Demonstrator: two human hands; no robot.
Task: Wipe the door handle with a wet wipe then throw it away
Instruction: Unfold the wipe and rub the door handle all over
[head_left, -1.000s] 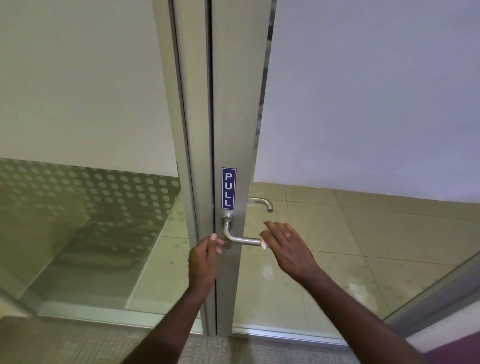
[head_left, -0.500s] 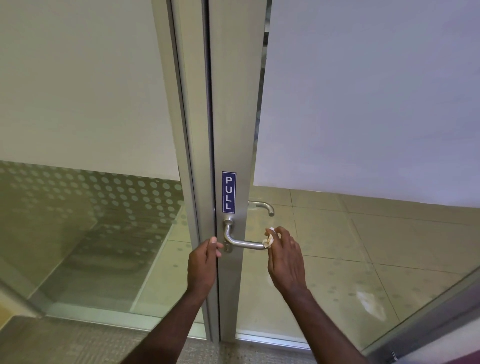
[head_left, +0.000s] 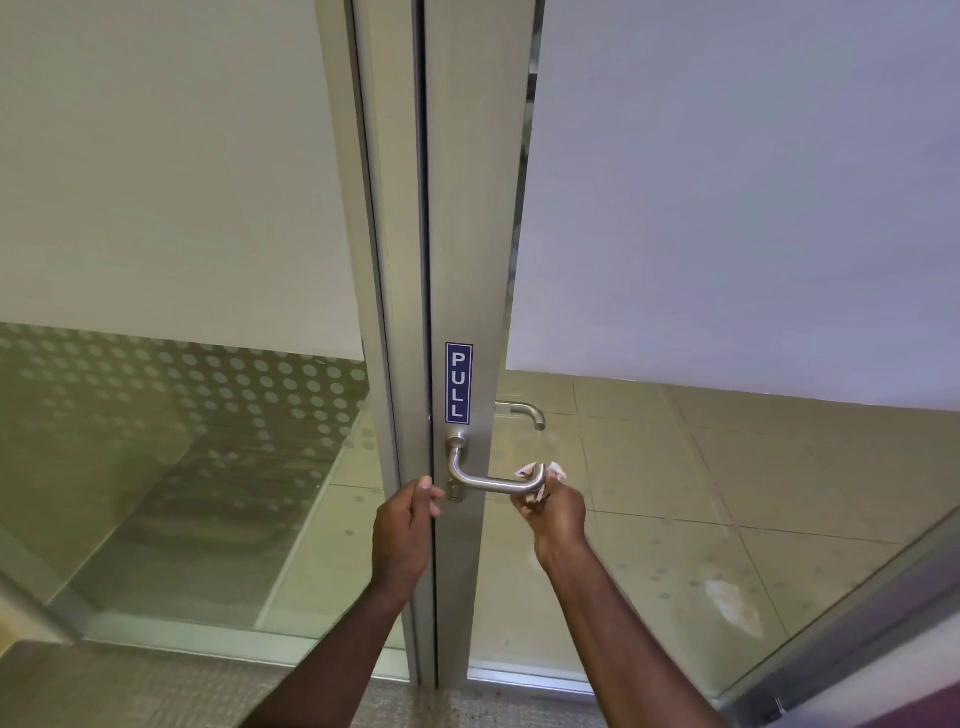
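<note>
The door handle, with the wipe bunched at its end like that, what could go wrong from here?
1. The wet wipe covers only the tip of the door handle; the bare bar and base may get missed.
2. The left hand has fingers curled around the door edge by the frame gap; pressing the lever could shift the door and pinch them.
3. The right hand holds the wipe loosely bunched; it could slip off.

The curved brushed-steel door handle (head_left: 488, 480) is crowded at its free end — the right hand (head_left: 553, 512) closes there around a crumpled white wet wipe (head_left: 535, 475). The left hand (head_left: 405, 525) blocks the grey aluminium door frame edge (head_left: 470, 234) beside the lever's base — only the bar's middle stays reachable.
</note>
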